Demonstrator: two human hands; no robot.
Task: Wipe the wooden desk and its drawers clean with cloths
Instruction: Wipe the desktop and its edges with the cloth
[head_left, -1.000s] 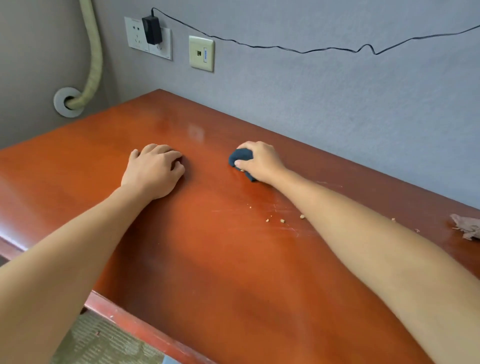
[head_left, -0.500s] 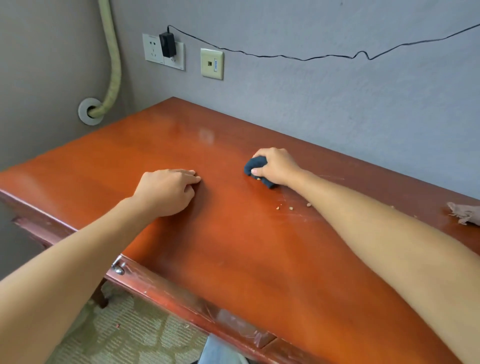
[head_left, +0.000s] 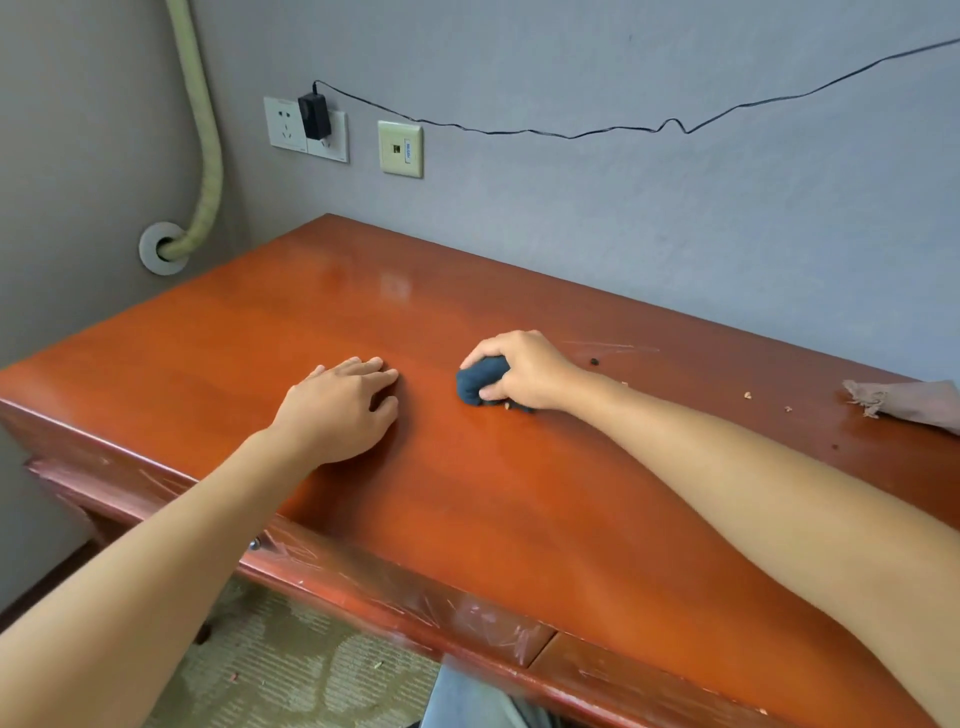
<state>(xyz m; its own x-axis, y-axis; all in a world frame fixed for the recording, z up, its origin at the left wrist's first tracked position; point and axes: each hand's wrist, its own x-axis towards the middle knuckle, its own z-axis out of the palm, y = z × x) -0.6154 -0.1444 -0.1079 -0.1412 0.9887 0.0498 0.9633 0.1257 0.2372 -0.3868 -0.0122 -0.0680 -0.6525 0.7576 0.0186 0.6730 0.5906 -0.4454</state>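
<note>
My right hand (head_left: 524, 371) is sliding the balled dark blue cloth (head_left: 480, 383) back toward the right across the wooden desk (head_left: 519, 519), nearer the crumbs (head_left: 748, 396), while gripping it tight and pressing it to the glossy top. My left hand (head_left: 343, 410) is resting just beside it, fingers relaxed and holding nothing. A grey rag (head_left: 904, 397) is lying at the far right. The scratched drawer fronts (head_left: 467, 618) are showing along the near edge. On the grey wall, a charger (head_left: 313, 115) is sitting in the socket.

no words or numbers can be read here. the small blue label (head_left: 408, 150) on the wall plate (head_left: 400, 149) is too blurry.
</note>
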